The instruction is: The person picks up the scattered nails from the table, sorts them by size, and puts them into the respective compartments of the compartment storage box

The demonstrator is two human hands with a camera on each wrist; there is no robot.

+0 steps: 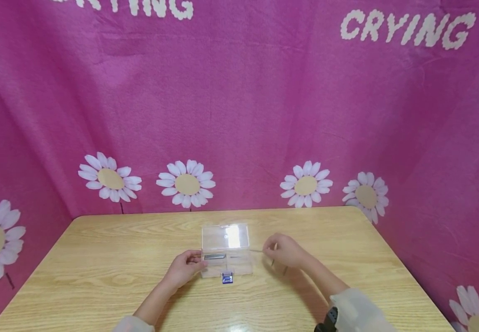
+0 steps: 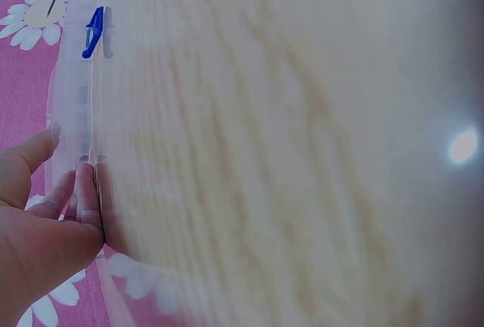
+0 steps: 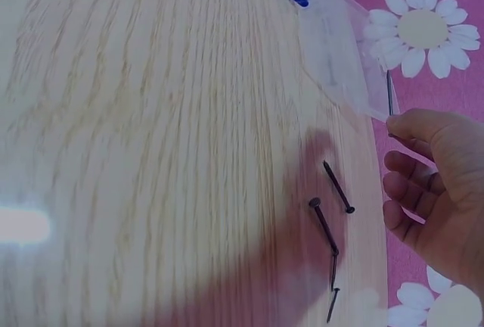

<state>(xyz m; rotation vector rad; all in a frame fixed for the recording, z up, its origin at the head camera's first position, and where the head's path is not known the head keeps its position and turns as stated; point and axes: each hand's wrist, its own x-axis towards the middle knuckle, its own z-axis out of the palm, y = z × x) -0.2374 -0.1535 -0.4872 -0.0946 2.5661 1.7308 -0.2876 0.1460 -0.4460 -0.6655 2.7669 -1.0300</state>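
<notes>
A clear plastic box [image 1: 239, 268] stands on the table with its transparent lid [image 1: 214, 236] raised at the back and a blue latch [image 1: 227, 278] at its front. Several dark nails [image 1: 215, 257] lie in its left compartment. My left hand [image 1: 185, 268] grips the box's left end between thumb and fingers. To the right of the box, my right hand [image 1: 286, 250] pinches a thin nail [image 3: 389, 94], which points toward the box. Below that hand lie several loose nails on the table, among them a short nail [image 3: 338, 187] and one with a wide head [image 3: 324, 225].
The wooden table [image 1: 110, 258] has its far edge against a pink cloth [image 1: 239, 115] printed with daisies and white lettering. Light glares off the raised lid and the table's front. A dark strap [image 1: 328, 320] shows at the right sleeve.
</notes>
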